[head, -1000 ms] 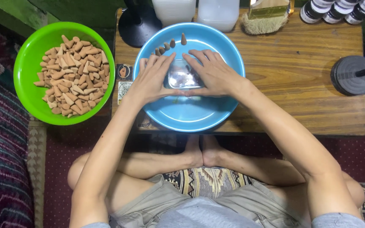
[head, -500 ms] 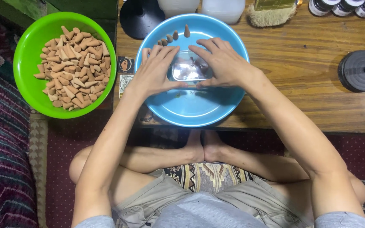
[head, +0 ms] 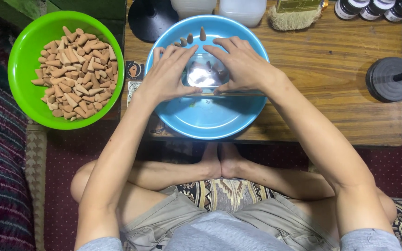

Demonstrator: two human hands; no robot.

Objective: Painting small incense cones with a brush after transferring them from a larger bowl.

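Note:
A blue bowl (head: 210,121) stands on a low wooden table (head: 331,69). Both hands are inside it, around a small clear plastic packet (head: 205,74) with a few dark cones in it. My left hand (head: 166,76) grips the packet's left side, fingers spread over its top edge. My right hand (head: 240,65) grips the right side, and the two thumbs meet below on a thin stick-like strip (head: 238,94). Three brown cones (head: 191,38) stand on the bowl's far inner rim. A green bowl (head: 24,60) on the left holds several brown cones (head: 73,72).
A black round base (head: 147,18), two white plastic containers (head: 240,9) and a straw-coloured brush (head: 294,18) line the table's far edge. Dark jars (head: 373,8) stand far right, a black lid (head: 389,79) below them. A small card (head: 134,70) lies beside the blue bowl. My crossed legs are under the table.
Both hands stay on the clear packet; the fingers have closed in slightly over it. The view has shifted a little.

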